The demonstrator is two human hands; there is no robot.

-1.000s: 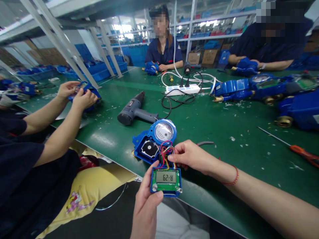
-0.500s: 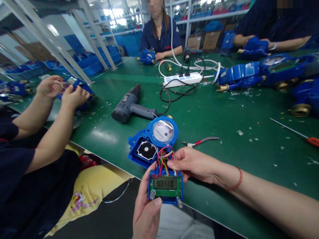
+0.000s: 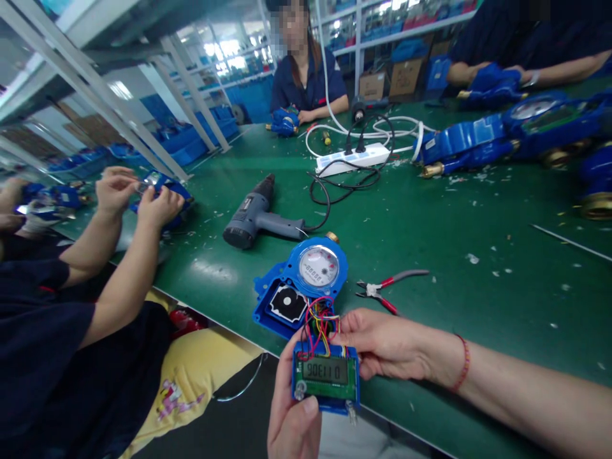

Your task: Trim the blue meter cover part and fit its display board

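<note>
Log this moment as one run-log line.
left hand: holds display board | right hand: holds its top edge | wired to: blue water meter | nearby: red-handled pliers

I have the open water meter [image 3: 306, 271] on the table [image 3: 454, 268] near me, with its display board [image 3: 325, 376] just before it, nearer me and joined by wires. The pliers [image 3: 382, 287] lie just right of it, a corded power tool [image 3: 255, 217] beyond it to the left, a power strip [image 3: 351, 158] farther away, and more meters [image 3: 471, 137] far right.

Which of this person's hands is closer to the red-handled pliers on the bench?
Right. The right hand lies just below the red-handled pliers in view, not touching them; the left hand is farther off, beneath the green display board.
</note>
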